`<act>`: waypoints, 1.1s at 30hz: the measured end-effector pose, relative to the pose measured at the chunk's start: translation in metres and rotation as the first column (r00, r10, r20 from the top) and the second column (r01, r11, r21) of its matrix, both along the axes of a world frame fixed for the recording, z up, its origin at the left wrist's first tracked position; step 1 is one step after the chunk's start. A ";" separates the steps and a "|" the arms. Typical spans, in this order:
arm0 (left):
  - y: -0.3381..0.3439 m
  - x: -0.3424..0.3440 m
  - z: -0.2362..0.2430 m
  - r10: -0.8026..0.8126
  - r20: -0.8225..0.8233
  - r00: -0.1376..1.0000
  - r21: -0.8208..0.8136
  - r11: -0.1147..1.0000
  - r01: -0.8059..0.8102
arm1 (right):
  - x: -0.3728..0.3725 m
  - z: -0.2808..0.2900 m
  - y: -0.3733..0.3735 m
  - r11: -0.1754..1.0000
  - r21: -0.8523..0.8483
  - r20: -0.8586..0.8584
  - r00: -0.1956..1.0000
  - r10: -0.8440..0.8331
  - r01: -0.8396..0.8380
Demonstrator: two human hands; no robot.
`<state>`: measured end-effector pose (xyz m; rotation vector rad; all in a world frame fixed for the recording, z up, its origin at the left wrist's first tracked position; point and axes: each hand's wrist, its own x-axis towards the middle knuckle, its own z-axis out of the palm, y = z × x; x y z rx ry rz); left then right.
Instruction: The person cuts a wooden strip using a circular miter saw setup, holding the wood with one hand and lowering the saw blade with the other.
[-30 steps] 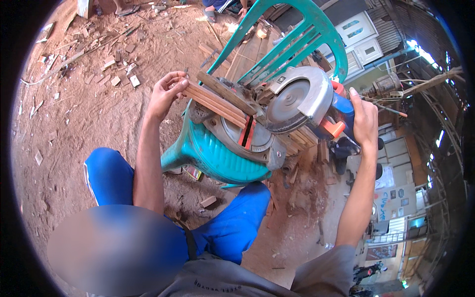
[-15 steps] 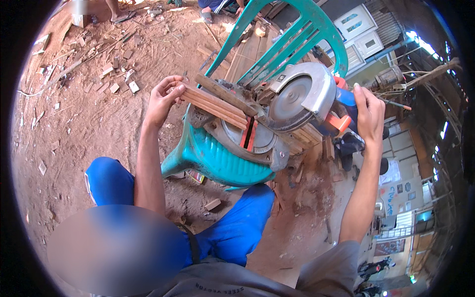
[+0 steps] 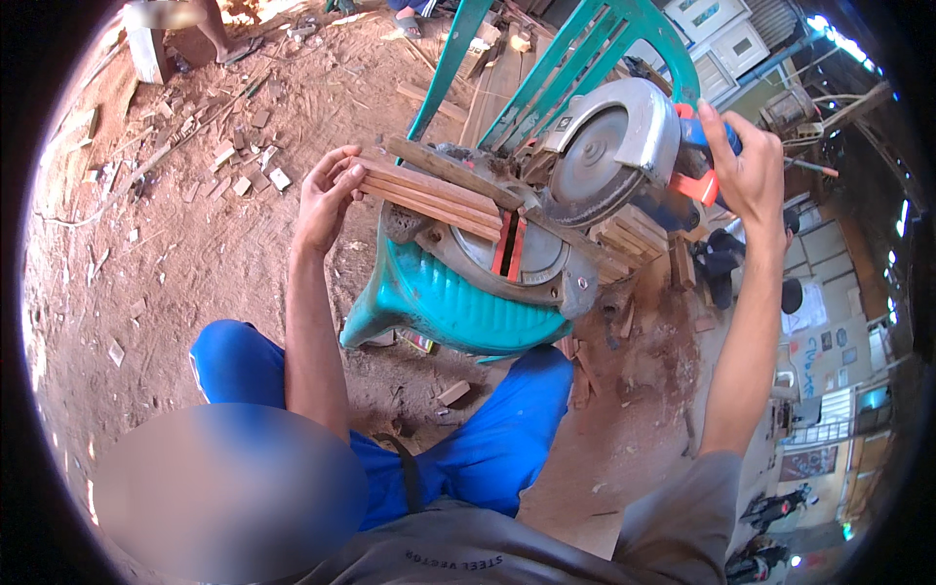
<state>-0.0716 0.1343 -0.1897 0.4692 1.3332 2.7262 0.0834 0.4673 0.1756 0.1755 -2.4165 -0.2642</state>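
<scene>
My left hand (image 3: pixel 329 200) pinches the outer end of a small stack of reddish-brown wood strips (image 3: pixel 434 200). The strips lie side by side on a miter saw's base, against a worn wooden fence board (image 3: pixel 453 171), their inner ends at the red-edged slot (image 3: pixel 509 246). My right hand (image 3: pixel 749 166) is wrapped around the blue saw handle (image 3: pixel 710 136), thumb lying along its top; its other fingers are mostly hidden. An orange trigger part (image 3: pixel 694 185) shows below. The round saw blade (image 3: pixel 593 156), under its grey guard (image 3: pixel 651 122), is raised clear of the strips.
The saw rests on a green plastic chair (image 3: pixel 458 302). Cut wood blocks (image 3: pixel 634 234) are stacked right of the base, and scraps (image 3: pixel 244 171) litter the dirt floor at left. Another person's foot (image 3: pixel 239 51) shows at upper left. My blue-trousered knees flank the chair's front.
My right hand and the saw head have risen a little from the base. The whole view has shifted slightly. My left hand keeps its hold on the strips.
</scene>
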 end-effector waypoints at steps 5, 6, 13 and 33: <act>-0.001 -0.001 -0.005 -0.002 -0.025 1.000 0.022 1.000 0.003 | -0.003 0.002 0.006 0.999 -0.033 0.033 0.999 0.014 -0.013; -0.001 -0.002 -0.007 -0.009 -0.034 0.999 0.012 1.000 0.010 | -0.003 0.001 0.008 0.999 -0.037 0.029 0.999 0.022 -0.021; -0.006 -0.004 -0.016 -0.063 -0.099 0.993 0.043 0.997 0.068 | 0.008 -0.022 0.015 0.956 0.101 -0.466 0.836 0.290 -0.276; 0.020 0.058 0.045 -0.338 -0.121 0.933 -0.070 0.941 0.332 | 0.140 -0.316 -0.083 0.058 -0.974 -0.185 0.915 0.359 -0.219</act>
